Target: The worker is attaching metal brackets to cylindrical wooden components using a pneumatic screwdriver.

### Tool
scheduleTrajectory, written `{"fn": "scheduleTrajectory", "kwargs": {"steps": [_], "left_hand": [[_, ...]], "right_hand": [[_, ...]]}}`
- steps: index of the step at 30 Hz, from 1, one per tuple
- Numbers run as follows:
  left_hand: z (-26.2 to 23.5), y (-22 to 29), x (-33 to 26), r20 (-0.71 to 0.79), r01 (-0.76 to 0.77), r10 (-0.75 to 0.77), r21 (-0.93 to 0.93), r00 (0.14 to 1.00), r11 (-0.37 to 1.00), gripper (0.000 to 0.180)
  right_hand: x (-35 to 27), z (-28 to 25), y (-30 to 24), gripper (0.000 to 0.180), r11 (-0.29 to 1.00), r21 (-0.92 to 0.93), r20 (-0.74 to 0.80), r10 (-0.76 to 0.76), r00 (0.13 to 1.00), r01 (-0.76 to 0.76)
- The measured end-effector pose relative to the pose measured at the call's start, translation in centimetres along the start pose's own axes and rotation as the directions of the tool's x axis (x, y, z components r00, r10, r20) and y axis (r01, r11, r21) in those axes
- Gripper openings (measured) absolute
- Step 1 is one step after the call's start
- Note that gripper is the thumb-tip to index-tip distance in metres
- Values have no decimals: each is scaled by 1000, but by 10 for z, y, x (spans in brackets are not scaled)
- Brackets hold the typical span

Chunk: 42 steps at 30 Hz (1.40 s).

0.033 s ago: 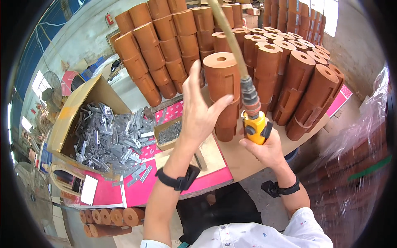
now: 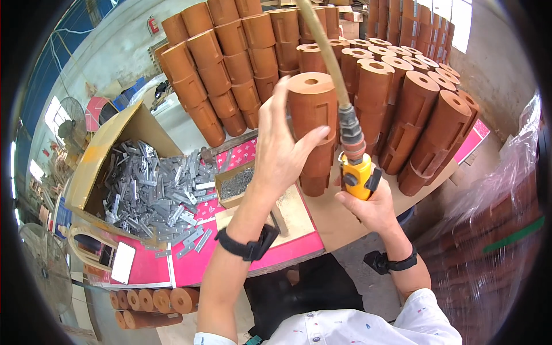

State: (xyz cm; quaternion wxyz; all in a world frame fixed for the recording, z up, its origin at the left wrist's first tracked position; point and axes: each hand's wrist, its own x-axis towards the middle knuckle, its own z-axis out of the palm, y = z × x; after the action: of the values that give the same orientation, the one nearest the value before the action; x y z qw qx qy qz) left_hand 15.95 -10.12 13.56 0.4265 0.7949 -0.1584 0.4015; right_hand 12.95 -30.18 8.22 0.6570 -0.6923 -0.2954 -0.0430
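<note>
My right hand [image 2: 371, 207] is wrapped round a yellow air tool [image 2: 356, 175]. A hose [image 2: 322, 52] joins it through a dark, worn fitting. Left of the tool, a stack of reddish-brown wooden cylinders [image 2: 311, 106] stands upright, its top one showing a centre hole and a slot in its side. My left hand [image 2: 282, 141] is beside the stack's left side, fingers stretched and thumb apart in front of it. Whether it touches the wood I cannot tell. The tool's lower end is hidden by my right hand.
Grey metal strips [image 2: 149, 190] spill from a tipped cardboard box [image 2: 92, 167] at left. A small box of screws or nails [image 2: 236, 185] sits by my left forearm. More stacked cylinders [image 2: 224, 63] line the back and right. A white phone [image 2: 123, 263] lies at the front left edge.
My left hand has shifted slightly right, closer to the cylinder stack. My right hand and the air tool have moved only a very little to the right.
</note>
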Motion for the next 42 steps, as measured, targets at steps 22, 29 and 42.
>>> {"fn": "scheduleTrajectory", "kwargs": {"steps": [22, 29, 42], "left_hand": [[-114, -60, -143, 302, 879, -840, 11, 451, 476, 65], [-106, -70, -147, 288, 864, -869, 195, 402, 465, 71], [-100, -65, -156, 176, 740, -812, 338, 557, 581, 62]], "right_hand": [[24, 97, 22, 41, 963, 266, 91, 22, 996, -46], [27, 116, 30, 41, 966, 245, 111, 58, 992, -84], [23, 128, 41, 27, 965, 256, 44, 43, 998, -53]]}}
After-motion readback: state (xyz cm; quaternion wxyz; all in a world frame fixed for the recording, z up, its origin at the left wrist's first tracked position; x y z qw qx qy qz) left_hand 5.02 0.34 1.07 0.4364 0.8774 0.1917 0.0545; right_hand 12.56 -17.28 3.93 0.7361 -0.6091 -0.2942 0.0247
